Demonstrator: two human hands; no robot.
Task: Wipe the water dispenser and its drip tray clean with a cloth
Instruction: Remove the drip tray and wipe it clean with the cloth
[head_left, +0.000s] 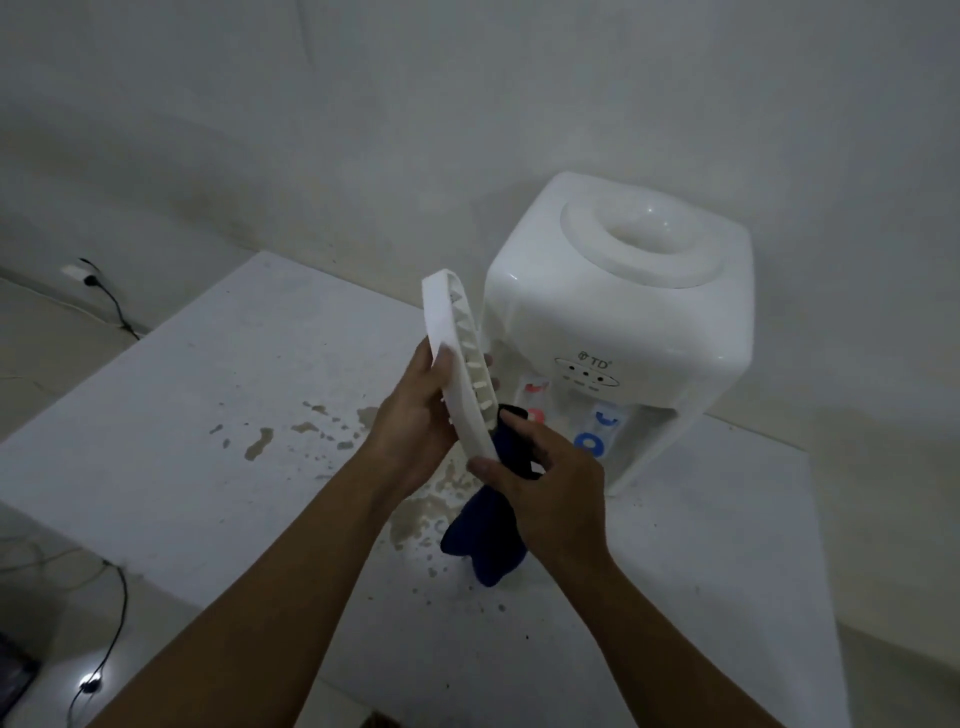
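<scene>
Views: one, head-worn, wide-angle.
Facing: forward and down, over both forearms onto the table (171, 415).
Nearness: close; hands sit mid-frame, dispenser (623, 322) just beyond.
Edges: wall above, floor at left.
Shared: nothing, single view.

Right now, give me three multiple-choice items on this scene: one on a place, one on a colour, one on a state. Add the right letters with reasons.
1. Where is the drip tray?
A. Seated in the water dispenser
B. Held up in the left hand
C. Flat on the table

2. What colour is the cloth?
A. Dark blue
B. Yellow
C. White

3. What is the right hand doing?
A. Resting flat and open on the table
B. Pressing a tap
C. Gripping the cloth against the tray

Answers:
1 B: the fingers curl round the tray's rim, above the table.
2 A: it hangs dark blue below the hand.
3 C: the fingers close on the cloth at the tray's lower end.
</scene>
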